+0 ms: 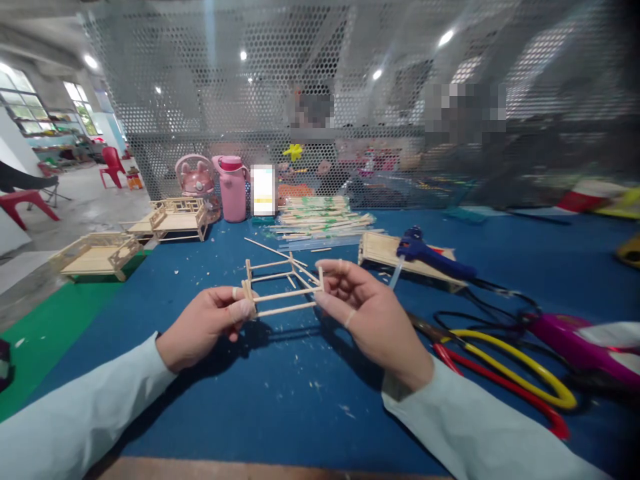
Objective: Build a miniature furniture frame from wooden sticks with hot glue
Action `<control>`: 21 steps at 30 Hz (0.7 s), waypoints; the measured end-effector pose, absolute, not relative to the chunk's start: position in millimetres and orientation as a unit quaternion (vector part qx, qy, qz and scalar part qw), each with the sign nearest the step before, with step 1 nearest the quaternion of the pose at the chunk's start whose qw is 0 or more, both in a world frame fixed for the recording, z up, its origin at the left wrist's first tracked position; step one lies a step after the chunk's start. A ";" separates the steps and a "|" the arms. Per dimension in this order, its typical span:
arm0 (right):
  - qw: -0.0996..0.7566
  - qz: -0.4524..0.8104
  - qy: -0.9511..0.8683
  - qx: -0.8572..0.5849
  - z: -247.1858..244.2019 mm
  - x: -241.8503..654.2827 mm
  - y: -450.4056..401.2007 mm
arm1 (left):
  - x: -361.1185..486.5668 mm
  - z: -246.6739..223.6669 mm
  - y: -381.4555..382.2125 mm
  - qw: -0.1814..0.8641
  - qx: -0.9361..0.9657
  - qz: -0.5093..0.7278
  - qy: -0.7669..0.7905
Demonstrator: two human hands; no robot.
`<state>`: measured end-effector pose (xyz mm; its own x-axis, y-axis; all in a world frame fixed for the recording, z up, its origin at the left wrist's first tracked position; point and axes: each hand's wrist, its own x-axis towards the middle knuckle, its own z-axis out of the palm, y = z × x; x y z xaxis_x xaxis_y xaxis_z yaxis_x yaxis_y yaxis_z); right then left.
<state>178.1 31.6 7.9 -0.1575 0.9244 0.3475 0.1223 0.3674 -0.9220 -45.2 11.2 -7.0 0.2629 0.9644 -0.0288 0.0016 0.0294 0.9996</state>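
Between my hands a small wooden stick frame [285, 295] is held up over the blue table, its thin bars joined into an open box shape. My left hand [213, 320] pinches its left corner post between thumb and fingers. At the right corner, my right hand [367, 310] grips the upright with thumb and forefinger. Behind the frame a loose thin stick [267, 248] lies slantwise, partly overlapped by the frame. Pale tape or bands wrap some fingers on both hands.
Finished-looking miniature wooden beds [180, 223] stand at the left. Bundled sticks [320, 217] lie at the back, near a pink bottle [233, 190]. On the right are a blue glue gun [435, 257], red-and-yellow-handled scissors [515, 363] and a magenta tool [575, 340] with cables. A perforated screen [240, 100] rises behind.
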 end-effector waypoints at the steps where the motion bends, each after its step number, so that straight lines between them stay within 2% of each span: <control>1: 0.513 0.389 -0.652 -0.400 7.4 177.7 31.3 | -45.2 -7.0 11.1 0.569 0.552 0.424 0.438; 14: 0.509 0.401 -0.659 -0.382 5.6 177.2 31.1 | -41.5 -3.5 9.8 0.568 0.497 0.502 0.422; 21: 0.499 0.388 -0.663 -0.401 5.2 177.9 31.1 | -41.1 -2.3 11.1 0.501 0.557 0.492 0.443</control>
<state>177.9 31.1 5.2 -0.1805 0.9190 0.3506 0.1440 0.3773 -0.9148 -41.1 11.1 -2.3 0.1232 0.9869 0.1043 0.0017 -0.1053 0.9944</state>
